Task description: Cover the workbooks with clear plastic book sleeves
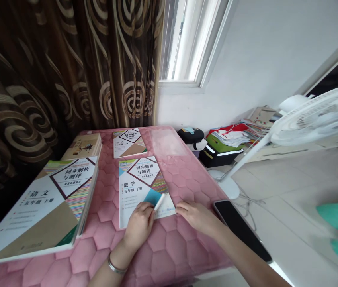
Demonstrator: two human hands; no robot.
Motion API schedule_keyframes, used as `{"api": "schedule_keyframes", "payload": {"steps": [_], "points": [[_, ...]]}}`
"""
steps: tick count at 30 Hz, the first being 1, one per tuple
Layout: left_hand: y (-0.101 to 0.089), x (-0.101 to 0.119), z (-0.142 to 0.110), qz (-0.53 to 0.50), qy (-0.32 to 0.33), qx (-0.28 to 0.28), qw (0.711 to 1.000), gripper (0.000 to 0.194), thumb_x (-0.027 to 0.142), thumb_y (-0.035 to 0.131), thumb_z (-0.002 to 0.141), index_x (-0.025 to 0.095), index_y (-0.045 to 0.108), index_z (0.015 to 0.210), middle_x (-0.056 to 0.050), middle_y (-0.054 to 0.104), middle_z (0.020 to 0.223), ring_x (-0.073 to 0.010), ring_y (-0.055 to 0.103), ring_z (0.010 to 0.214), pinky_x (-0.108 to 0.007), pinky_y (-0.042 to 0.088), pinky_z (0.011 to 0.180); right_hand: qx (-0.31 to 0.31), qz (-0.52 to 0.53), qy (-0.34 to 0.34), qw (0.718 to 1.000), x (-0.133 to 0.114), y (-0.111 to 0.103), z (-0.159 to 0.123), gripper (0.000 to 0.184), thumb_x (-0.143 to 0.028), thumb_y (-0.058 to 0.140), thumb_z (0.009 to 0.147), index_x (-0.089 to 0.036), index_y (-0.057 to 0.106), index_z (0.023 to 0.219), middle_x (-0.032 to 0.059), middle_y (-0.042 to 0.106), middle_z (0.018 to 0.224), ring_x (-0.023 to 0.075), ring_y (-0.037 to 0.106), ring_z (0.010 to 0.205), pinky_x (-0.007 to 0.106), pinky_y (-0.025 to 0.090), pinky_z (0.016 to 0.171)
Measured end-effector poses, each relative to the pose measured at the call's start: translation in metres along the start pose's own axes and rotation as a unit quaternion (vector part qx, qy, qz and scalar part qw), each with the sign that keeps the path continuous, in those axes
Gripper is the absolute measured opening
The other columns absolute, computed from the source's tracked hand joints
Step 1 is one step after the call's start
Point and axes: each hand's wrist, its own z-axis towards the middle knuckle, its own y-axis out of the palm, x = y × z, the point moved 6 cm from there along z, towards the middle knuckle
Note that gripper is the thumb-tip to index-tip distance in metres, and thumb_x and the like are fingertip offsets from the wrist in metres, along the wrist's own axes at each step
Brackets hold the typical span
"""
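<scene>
A maths workbook (pixel 137 191) with a white, blue and striped cover lies closed on the pink table in front of me. My left hand (pixel 140 224), with a metal bangle on its wrist, rests at the book's lower edge. Its fingers are closed around a narrow white piece (pixel 160 202) that sticks up over the cover; whether this is a loose thing or part of the book I cannot tell. At the lower right corner of the workbook, the fingertips of my right hand (pixel 194 215) are pressed together on its edge.
A stack of workbooks (pixel 37 211) fills the table's left side, with a tan book (pixel 82 146) behind. Another workbook (pixel 129 142) lies farther back. A dark phone (pixel 242 231) rests at the right edge. Beyond stand a white fan (pixel 246 157) and a green-black bag (pixel 221 153).
</scene>
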Motion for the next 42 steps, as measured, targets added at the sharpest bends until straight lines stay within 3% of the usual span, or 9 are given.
{"api": "schedule_keyframes", "payload": {"steps": [11, 16, 22, 26, 30, 33, 37, 42], "points": [[0.001, -0.001, 0.000, 0.000, -0.007, 0.000, 1.000, 0.022, 0.017, 0.046, 0.093, 0.018, 0.065, 0.081, -0.006, 0.069, 0.093, -0.0196, 0.064, 0.088, -0.037, 0.057, 0.083, 0.082, 0.068, -0.001, 0.994, 0.004, 0.000, -0.001, 0.026, -0.008, 0.047, 0.091, -0.023, 0.068, 0.093, 0.0022, 0.068, 0.091, 0.0159, 0.061, 0.073, 0.026, 0.044, 0.063], [0.000, 0.004, 0.001, 0.017, -0.004, -0.015, 1.000, 0.016, 0.017, 0.051, 0.089, 0.018, 0.066, 0.084, -0.007, 0.068, 0.094, -0.0208, 0.064, 0.090, -0.038, 0.056, 0.084, 0.082, -0.012, -0.012, 0.996, -0.002, -0.006, 0.001, 0.030, -0.007, 0.040, 0.092, -0.021, 0.067, 0.097, 0.0045, 0.068, 0.094, 0.0166, 0.061, 0.070, 0.027, 0.043, 0.060], [0.007, 0.019, 0.014, 0.103, -0.030, -0.070, 0.992, 0.014, 0.026, 0.063, 0.080, 0.019, 0.067, 0.092, -0.009, 0.067, 0.094, -0.0277, 0.062, 0.089, -0.044, 0.054, 0.077, 0.130, -0.057, -0.046, 0.989, -0.011, -0.023, 0.016, 0.028, -0.006, 0.041, 0.091, -0.019, 0.065, 0.100, 0.0069, 0.065, 0.094, 0.0194, 0.061, 0.079, 0.034, 0.046, 0.076], [0.015, 0.017, 0.024, 0.072, -0.056, -0.035, 0.995, 0.017, 0.024, 0.052, 0.089, 0.019, 0.064, 0.078, -0.007, 0.067, 0.083, -0.0225, 0.063, 0.079, -0.037, 0.053, 0.073, 0.149, -0.050, -0.031, 0.987, -0.011, -0.029, 0.026, 0.027, -0.007, 0.041, 0.092, -0.020, 0.064, 0.100, 0.0077, 0.066, 0.094, 0.0199, 0.061, 0.082, 0.037, 0.047, 0.082], [0.018, 0.008, 0.025, -0.001, -0.078, 0.004, 0.997, 0.031, 0.024, 0.043, 0.095, 0.020, 0.060, 0.069, -0.005, 0.064, 0.075, -0.0197, 0.061, 0.074, -0.033, 0.051, 0.069, 0.199, 0.055, 0.043, 0.977, -0.005, -0.034, 0.031, 0.023, -0.018, 0.045, 0.095, -0.022, 0.062, 0.109, 0.0088, 0.066, 0.103, 0.0211, 0.063, 0.092, 0.036, 0.049, 0.082], [0.015, 0.005, 0.024, -0.064, -0.085, 0.010, 0.994, 0.036, 0.030, 0.041, 0.096, 0.020, 0.057, 0.065, -0.004, 0.061, 0.070, -0.0172, 0.059, 0.069, -0.030, 0.048, 0.065, 0.224, 0.171, 0.071, 0.957, -0.002, -0.032, 0.040, 0.030, -0.028, 0.055, 0.092, -0.023, 0.058, 0.121, 0.0099, 0.063, 0.115, 0.0229, 0.059, 0.107, 0.039, 0.050, 0.090], [0.012, 0.002, 0.025, -0.100, -0.101, 0.011, 0.990, 0.040, 0.036, 0.041, 0.097, 0.020, 0.056, 0.063, -0.002, 0.059, 0.068, -0.0157, 0.058, 0.067, -0.027, 0.046, 0.062, 0.195, 0.285, 0.096, 0.934, 0.002, -0.020, 0.058, 0.011, -0.029, 0.059, 0.088, -0.022, 0.066, 0.091, 0.0050, 0.068, 0.092, 0.0203, 0.061, 0.096, 0.034, 0.050, 0.083], [0.015, -0.001, 0.024, -0.095, -0.108, 0.014, 0.989, 0.038, 0.034, 0.043, 0.096, 0.021, 0.054, 0.063, -0.002, 0.059, 0.068, -0.0163, 0.058, 0.067, -0.028, 0.046, 0.063, 0.171, 0.350, 0.130, 0.912, 0.008, -0.010, 0.072, 0.024, -0.038, 0.055, 0.089, -0.021, 0.064, 0.074, 0.0005, 0.065, 0.074, 0.0156, 0.059, 0.072, 0.026, 0.047, 0.065]]}}
